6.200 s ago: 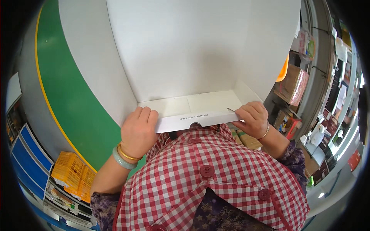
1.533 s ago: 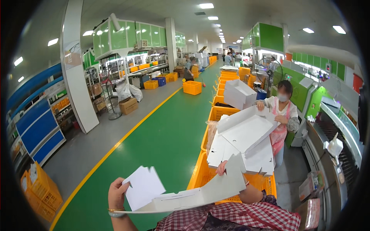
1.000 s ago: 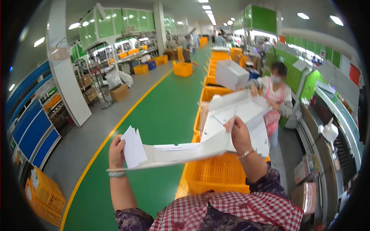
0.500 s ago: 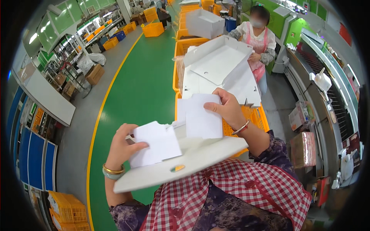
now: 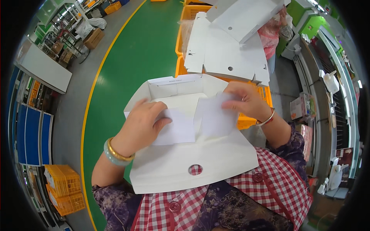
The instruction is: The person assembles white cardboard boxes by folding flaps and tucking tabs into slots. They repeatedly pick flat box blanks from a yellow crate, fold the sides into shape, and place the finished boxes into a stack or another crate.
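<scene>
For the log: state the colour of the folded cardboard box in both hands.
White, clearest in the head view.

A single head-worn fisheye camera is looking steeply down from above the person's chest, so the checked apron (image 5: 239,200) is filling the lower edge. It is sitting close to the white cardboard box (image 5: 192,154), which is taking up the centre with the left hand (image 5: 140,125) and the right hand (image 5: 244,102) on it. It is facing forward along the green floor (image 5: 135,57) (straight lines are bending near the rim), reaching the yellow crates (image 5: 185,34) ahead. No second view is sharing the scene.
</scene>
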Tool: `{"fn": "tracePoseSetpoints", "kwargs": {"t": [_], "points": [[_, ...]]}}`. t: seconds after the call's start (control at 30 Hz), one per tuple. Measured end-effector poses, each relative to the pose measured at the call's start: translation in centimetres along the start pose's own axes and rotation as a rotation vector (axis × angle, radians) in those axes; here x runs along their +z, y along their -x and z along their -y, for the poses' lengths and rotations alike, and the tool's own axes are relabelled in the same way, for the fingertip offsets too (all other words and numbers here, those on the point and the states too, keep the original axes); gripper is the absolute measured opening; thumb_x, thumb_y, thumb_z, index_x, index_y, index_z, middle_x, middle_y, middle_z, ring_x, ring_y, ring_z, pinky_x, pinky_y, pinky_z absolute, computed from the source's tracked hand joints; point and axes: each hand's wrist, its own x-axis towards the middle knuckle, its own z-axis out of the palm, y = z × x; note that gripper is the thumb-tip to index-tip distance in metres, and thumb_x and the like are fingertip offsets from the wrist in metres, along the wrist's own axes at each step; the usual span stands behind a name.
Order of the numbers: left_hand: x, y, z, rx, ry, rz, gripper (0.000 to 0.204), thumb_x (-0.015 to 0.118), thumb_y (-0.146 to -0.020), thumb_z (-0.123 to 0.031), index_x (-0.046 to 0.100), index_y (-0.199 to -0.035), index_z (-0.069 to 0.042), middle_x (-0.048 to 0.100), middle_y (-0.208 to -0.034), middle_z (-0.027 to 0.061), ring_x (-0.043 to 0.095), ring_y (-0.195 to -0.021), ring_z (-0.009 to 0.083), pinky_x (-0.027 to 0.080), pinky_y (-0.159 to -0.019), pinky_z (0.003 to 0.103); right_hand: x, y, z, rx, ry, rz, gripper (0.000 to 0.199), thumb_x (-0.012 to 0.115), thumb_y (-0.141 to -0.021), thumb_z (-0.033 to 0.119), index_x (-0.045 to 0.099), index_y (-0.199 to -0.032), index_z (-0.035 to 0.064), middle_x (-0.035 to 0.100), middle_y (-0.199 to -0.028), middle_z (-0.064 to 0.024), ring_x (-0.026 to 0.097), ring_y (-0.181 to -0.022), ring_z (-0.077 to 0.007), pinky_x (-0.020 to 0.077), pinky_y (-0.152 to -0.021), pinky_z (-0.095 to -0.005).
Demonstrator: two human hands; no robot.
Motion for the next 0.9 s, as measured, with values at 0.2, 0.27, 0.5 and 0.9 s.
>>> {"fn": "tracePoseSetpoints", "kwargs": {"t": [0.2, 0.27, 0.5, 0.9], "points": [[-1.7, -1.8, 1.7, 0.134, 0.411, 0.073, 0.014, 0.067, -0.080, -0.014, 0.059, -0.086, -0.004, 0.056, -0.073, 0.0065, 0.054, -0.075, 0.0235, 0.034, -0.101, 0.042, 0.9, -2.0, 0.1, -0.251, 0.123, -0.102, 0.013, 0.071, -0.074, 0.007, 0.062, -0.083, 0.0026, 0.057, -0.077, -0.0019, 0.053, -0.076, -0.0128, 0.0413, -0.070, -0.0270], [-1.4, -2.1, 2.0, 0.078, 0.396, 0.127, 0.014, 0.067, -0.080, -0.015, 0.059, -0.086, -0.004, 0.056, -0.074, 0.0063, 0.054, -0.077, 0.0210, 0.034, -0.101, 0.040, 1.1, -2.3, 0.6, -0.346, 0.253, -0.082, 0.012, 0.072, -0.073, 0.008, 0.063, -0.080, 0.0035, 0.057, -0.075, -0.0023, 0.052, -0.075, -0.0147, 0.0409, -0.070, -0.0276], [-1.2, -3.4, 1.1, 0.052, 0.463, 0.215, 0.015, 0.067, -0.080, -0.016, 0.060, -0.085, -0.004, 0.053, -0.074, 0.0067, 0.051, -0.088, 0.0209, 0.039, -0.091, 0.034, 1.2, -2.5, 1.3, -0.373, 0.294, -0.059, 0.018, 0.075, -0.071, 0.019, 0.065, -0.079, 0.0062, 0.060, -0.075, -0.0046, 0.055, -0.072, -0.0218, 0.0429, -0.069, -0.0314], [-0.6, -2.3, -0.5, -0.231, 0.331, 0.123, 0.018, 0.071, -0.076, -0.014, 0.061, -0.085, -0.003, 0.057, -0.084, 0.0070, 0.053, -0.083, 0.0221, 0.044, -0.072, 0.034, 2.3, -1.7, 3.4, -0.221, 0.585, 0.058, 0.020, 0.070, -0.074, 0.023, 0.062, -0.080, 0.0061, 0.058, -0.069, -0.0104, 0.056, -0.069, -0.0294, 0.0423, -0.062, -0.0371]]}}
